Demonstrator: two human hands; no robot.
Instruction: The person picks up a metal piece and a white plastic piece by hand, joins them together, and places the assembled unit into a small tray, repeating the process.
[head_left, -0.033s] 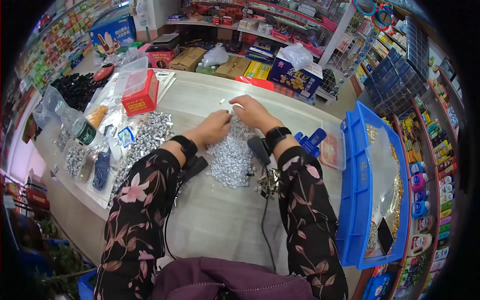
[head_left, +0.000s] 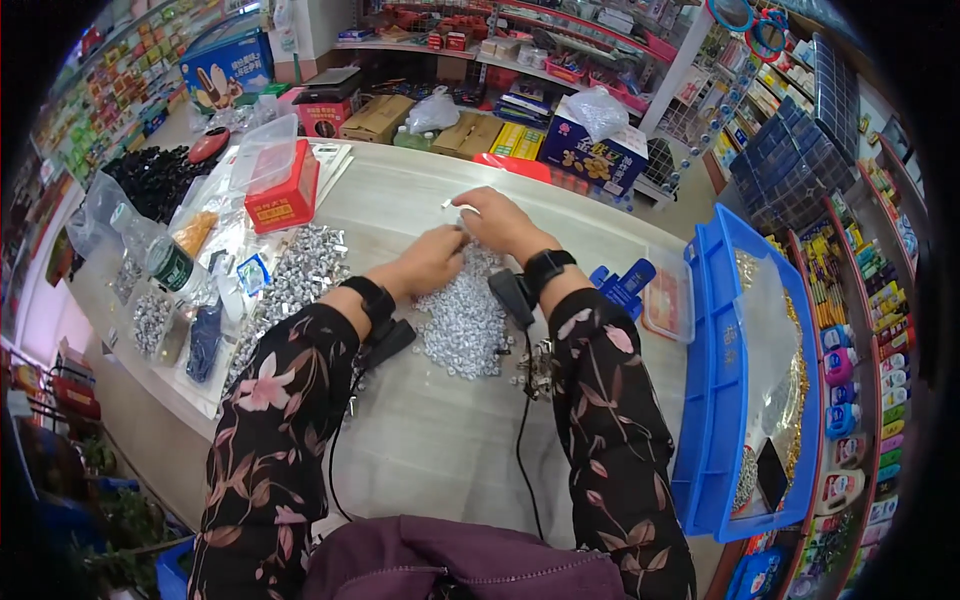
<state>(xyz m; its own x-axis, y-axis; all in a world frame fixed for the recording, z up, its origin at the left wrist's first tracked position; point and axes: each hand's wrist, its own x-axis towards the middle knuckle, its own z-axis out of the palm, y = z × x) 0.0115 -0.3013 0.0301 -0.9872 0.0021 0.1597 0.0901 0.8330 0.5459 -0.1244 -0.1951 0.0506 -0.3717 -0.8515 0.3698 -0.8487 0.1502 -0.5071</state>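
My left hand [head_left: 432, 261] is closed at the far end of a heap of small silvery pieces [head_left: 462, 330], its fingertips pressed together. Right beside it, my right hand [head_left: 503, 222] curls in from the right, fingers bent; its index fingertip is close to a small white piece [head_left: 446, 204]. Whatever either hand pinches is too small or hidden to make out. Black wrist straps [head_left: 548, 265] circle both wrists, with black devices [head_left: 512, 298] on cables hanging near them. A small cluster of metal parts [head_left: 538, 370] lies by my right forearm.
Left stand more silvery pieces [head_left: 300, 265], a red box [head_left: 283, 190] with a clear lid, a plastic bottle [head_left: 172, 262] and a dark pile [head_left: 150, 180]. Right are blue cards [head_left: 625, 285], a clear container [head_left: 668, 300] and a blue crate [head_left: 712, 380]. Cartons [head_left: 592, 150] line the far edge.
My right hand has shifted slightly left, its index fingertip closer to the small white piece. The black device by the right wrist has swung a little left. My left hand stays nearly in place.
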